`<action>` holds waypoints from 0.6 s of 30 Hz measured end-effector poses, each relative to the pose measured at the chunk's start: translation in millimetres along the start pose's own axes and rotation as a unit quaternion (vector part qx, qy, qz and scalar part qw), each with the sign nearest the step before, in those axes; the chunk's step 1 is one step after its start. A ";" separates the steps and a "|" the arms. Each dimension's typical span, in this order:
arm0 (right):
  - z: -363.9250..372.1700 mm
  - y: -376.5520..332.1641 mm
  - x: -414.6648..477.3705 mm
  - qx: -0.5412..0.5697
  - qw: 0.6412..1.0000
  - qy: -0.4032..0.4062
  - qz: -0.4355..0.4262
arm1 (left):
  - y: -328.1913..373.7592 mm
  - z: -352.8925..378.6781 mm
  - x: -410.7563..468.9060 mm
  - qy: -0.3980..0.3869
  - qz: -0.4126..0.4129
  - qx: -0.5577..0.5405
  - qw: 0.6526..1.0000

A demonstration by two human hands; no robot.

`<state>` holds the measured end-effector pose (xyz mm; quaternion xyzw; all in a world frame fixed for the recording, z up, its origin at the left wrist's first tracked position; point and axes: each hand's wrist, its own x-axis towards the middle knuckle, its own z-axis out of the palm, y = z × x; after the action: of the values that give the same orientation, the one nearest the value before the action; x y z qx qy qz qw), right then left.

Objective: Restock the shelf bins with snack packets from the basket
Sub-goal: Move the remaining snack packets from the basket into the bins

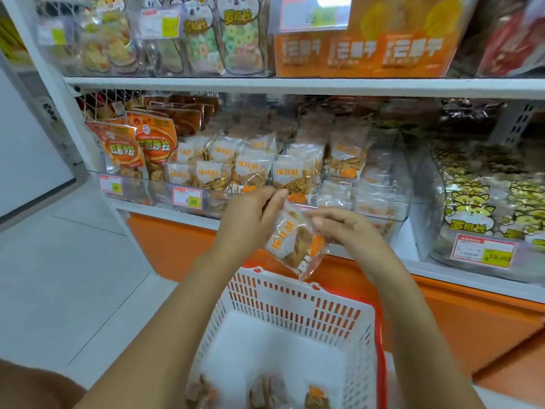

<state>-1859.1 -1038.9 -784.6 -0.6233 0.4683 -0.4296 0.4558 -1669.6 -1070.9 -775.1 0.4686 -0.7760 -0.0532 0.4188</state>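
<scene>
A clear snack packet [295, 243] with a white and orange label hangs tilted between my two hands, just above the basket's far rim. My left hand [250, 219] pinches its upper left corner. My right hand [345, 228] pinches its upper right edge. Below them stands a white basket [295, 305] with orange handles, and a few packets [262, 394] lie at its bottom. Right behind the hands, a clear shelf bin [377, 214] holds several of the same packets [247, 169] standing in rows.
To the left, another bin holds orange sweet-potato chip bags [138, 152] behind price tags [187, 198]. A bin of yellow cartoon packets [477, 214] stands on the right. Above is an upper shelf [295, 85] with more goods. Pale floor tiles [67, 276] lie to the left.
</scene>
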 end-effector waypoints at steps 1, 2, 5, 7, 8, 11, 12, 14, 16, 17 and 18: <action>-7.8 -8.7 -0.5 -0.046 0.998 -0.044 -0.013 | 4.1 0.8 4.8 -0.029 0.020 0.011 0.999; -13.4 -15.3 -0.6 -0.089 0.992 -0.083 -0.019 | 9.3 2.7 8.9 -0.052 0.041 0.021 0.998; -27.9 -33.5 -0.2 -0.160 0.981 -0.105 -0.007 | 20.0 7.0 21.8 -0.066 0.057 -0.009 0.996; -43.6 -39.2 3.2 -0.160 0.986 -0.045 0.010 | 16.8 10.9 32.7 -0.031 -0.003 -0.058 0.998; -50.8 -39.3 6.4 -0.165 0.986 0.010 0.013 | 12.7 14.1 38.2 -0.015 -0.041 -0.051 0.998; -67.2 -24.5 34.2 -0.139 0.967 0.212 0.005 | -2.7 29.8 47.3 -0.033 -0.115 -0.023 0.993; -70.1 -18.1 46.9 -0.127 0.958 0.256 0.009 | -6.5 35.9 47.9 -0.045 -0.123 -0.028 0.991; -73.5 -7.0 71.7 -0.118 0.947 0.299 0.023 | -13.0 45.3 48.0 -0.052 -0.130 -0.025 0.990; -72.4 3.1 91.7 -0.101 0.945 0.305 0.054 | -16.5 49.7 47.6 -0.043 -0.134 -0.025 0.990; -70.9 7.6 99.4 -0.072 0.947 0.304 0.069 | -17.4 50.7 47.7 -0.037 -0.132 -0.029 0.990; -68.8 11.6 105.8 -0.046 0.949 0.302 0.082 | -18.4 51.2 47.5 -0.031 -0.128 -0.030 0.991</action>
<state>-1907.2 -1155.2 -769.6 -0.4437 0.6528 -0.5370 0.2976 -1702.8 -1133.7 -788.3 0.5493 -0.7205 -0.1444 0.3979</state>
